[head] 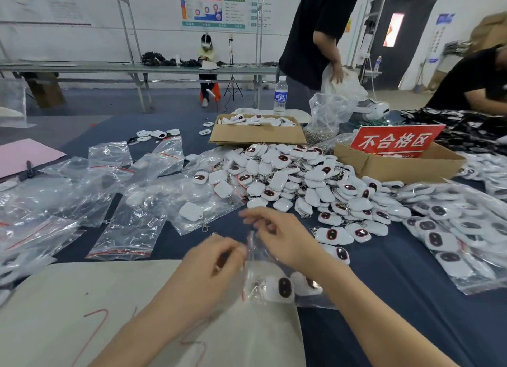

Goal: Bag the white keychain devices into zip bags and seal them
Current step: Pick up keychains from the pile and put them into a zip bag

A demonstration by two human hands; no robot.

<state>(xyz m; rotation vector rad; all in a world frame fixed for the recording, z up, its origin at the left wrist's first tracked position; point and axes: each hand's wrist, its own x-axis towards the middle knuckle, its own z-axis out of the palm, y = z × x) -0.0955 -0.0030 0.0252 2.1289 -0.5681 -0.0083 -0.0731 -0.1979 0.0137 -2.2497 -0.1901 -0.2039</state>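
Pinching the top edge of a clear zip bag (263, 270): left hand (216, 259) and right hand (282, 237), fingers closed on the plastic; two white keychain devices (282, 288) sit inside, low in the bag, over a beige sheet (82, 311); loose pile of devices (301, 180) just beyond; empty bags (109, 191) to the left; filled bags (461, 229) to the right; cardboard box (258, 136) behind; red sign (395, 141).

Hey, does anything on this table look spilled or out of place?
A few white keychain devices lie scattered on the blue cloth left of the open cardboard box, apart from the main pile. Empty zip bags are strewn loosely. Nothing looks damaged.
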